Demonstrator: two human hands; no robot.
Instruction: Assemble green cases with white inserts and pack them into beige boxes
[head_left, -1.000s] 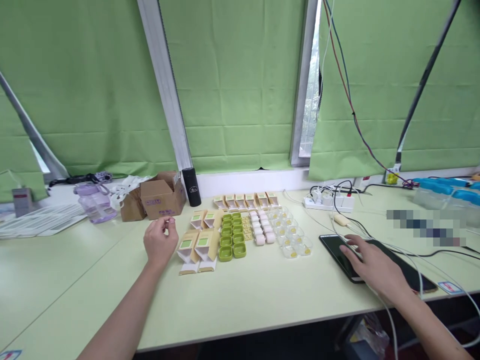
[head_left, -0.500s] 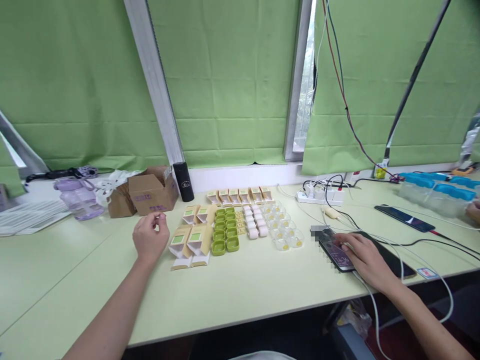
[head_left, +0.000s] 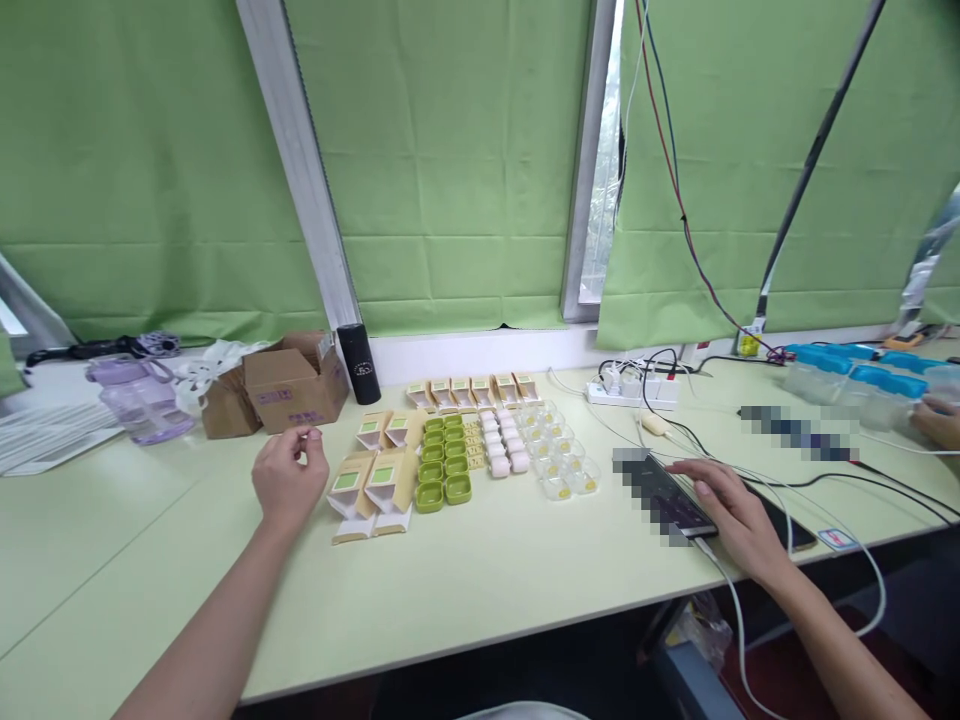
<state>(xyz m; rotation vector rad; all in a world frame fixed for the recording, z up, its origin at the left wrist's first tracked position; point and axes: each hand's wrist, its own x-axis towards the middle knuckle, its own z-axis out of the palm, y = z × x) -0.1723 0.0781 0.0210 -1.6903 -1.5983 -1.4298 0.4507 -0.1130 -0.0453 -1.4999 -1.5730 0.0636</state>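
Observation:
My left hand (head_left: 291, 475) rests on the table with its fingers curled and nothing visible in them, left of several open cartons (head_left: 391, 482). My right hand (head_left: 739, 515) lies with fingers spread at the right edge of a phone (head_left: 679, 495) that has a white cable plugged in. Between the hands stand rows of green square containers (head_left: 458, 487), small yellowish pieces (head_left: 475, 448), pale pink pieces (head_left: 499, 464) and clear lidless-looking cups (head_left: 557, 487). Another row of small cartons (head_left: 480, 391) stands behind them.
At the back left are a purple bottle (head_left: 142, 405), a cardboard box (head_left: 289, 390) and a black flask (head_left: 360, 365). A power strip (head_left: 634, 390) with cables sits at the back. Blue-lidded containers (head_left: 885, 390) and another person's hand (head_left: 937, 422) are at the right.
The whole view has shifted slightly, so things appear further left. The phone's screen, lit with a clock before, now looks darker. My left hand keeps its curled pose.

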